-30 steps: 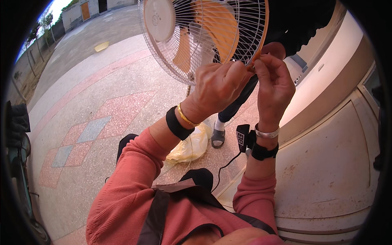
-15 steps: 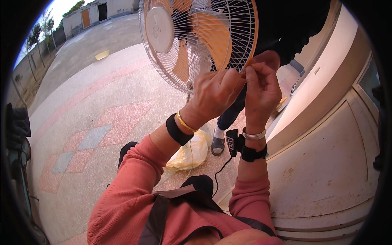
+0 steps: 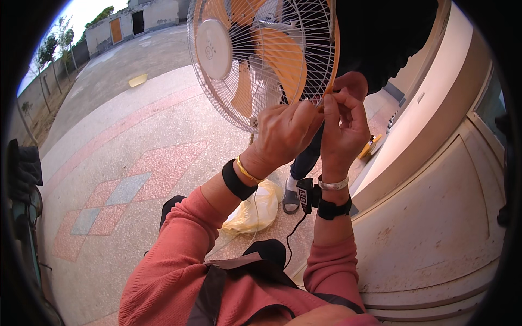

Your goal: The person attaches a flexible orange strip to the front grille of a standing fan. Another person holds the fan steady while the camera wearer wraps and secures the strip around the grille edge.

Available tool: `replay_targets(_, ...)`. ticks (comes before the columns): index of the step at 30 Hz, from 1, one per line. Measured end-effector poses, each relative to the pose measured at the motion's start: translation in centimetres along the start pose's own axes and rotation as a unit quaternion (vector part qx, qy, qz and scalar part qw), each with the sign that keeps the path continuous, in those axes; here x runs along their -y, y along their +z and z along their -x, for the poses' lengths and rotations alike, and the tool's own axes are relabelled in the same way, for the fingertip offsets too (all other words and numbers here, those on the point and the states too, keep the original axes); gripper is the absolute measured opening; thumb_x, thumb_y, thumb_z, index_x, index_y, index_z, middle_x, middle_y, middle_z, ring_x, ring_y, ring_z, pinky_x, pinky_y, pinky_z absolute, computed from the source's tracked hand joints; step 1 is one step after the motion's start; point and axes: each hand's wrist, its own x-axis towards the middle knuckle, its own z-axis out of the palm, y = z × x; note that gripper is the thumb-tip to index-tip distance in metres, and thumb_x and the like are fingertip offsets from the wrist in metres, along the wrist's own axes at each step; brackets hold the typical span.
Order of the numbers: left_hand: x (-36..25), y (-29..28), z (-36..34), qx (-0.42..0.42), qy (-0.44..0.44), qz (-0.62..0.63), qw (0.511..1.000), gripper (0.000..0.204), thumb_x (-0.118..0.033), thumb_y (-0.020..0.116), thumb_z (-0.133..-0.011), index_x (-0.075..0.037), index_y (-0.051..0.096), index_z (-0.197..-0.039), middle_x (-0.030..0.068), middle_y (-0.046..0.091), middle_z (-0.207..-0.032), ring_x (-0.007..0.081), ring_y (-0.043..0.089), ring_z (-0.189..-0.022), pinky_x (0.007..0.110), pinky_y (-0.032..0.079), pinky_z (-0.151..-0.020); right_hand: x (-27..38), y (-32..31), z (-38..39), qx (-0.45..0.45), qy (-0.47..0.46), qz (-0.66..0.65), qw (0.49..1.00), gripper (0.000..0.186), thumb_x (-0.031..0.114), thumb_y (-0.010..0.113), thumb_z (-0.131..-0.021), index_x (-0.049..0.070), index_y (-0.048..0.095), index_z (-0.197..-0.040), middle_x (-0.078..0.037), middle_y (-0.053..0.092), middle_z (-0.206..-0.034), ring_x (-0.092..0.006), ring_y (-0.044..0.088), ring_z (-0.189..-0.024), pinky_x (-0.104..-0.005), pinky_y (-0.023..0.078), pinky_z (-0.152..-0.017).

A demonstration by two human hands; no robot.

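A fan [image 3: 215,49] with orange blades and a white wire guard fills the upper middle, and an orange rim [image 3: 337,43] runs round its guard. My left hand [image 3: 284,133] is closed at the rim's lower edge, its fingertips pinched together. Beside it, my right hand [image 3: 343,127] pinches the same orange rim between thumb and forefinger. My own fingers cover the exact spot they grip. Another person's hand [image 3: 353,83] is just above my right hand, by the rim; what its fingers do is hidden.
A person in dark clothes [image 3: 386,38] stands behind the fan, a slippered foot [image 3: 291,201] on the tiled floor. A yellowish plastic bag [image 3: 255,209] lies below my hands. A dusty cream car-like panel [image 3: 429,233] is close on my right. Farther off is a yellow basin [image 3: 137,80].
The fan and my hands sit slightly lower in the picture, along with the whole scene. Both hands stay closed at the orange rim.
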Motion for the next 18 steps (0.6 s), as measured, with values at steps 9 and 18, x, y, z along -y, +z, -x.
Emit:
replay_targets(9,-0.22,0.60,-0.08,0.000,-0.001,-0.012,1.000,0.028,-0.011,0.073,-0.075,-0.010,0.046,-0.071,0.0010,0.049,-0.053,0.0174,0.052,-0.042,0.028,0.039,-0.041,0.29,-0.29,-0.11,-0.021,0.012,-0.010,1.000,0.010,0.003,0.070,-0.081,0.001,0.064,-0.088,-0.007,0.069,-0.082,-0.0145,0.068,-0.074,-0.0240,0.055,-0.065)
replay_targets(18,-0.27,0.38,-0.27,-0.008,0.004,-0.006,1.000,0.029,-0.013,0.074,-0.076,-0.010,0.045,-0.070,0.0016,0.050,-0.056,0.0178,0.052,-0.043,0.029,0.038,-0.040,0.18,0.02,-0.10,-0.042,0.014,-0.010,0.999,0.012,0.005,0.072,-0.080,0.000,0.065,-0.088,-0.008,0.070,-0.085,-0.0134,0.067,-0.073,-0.0222,0.053,-0.061)
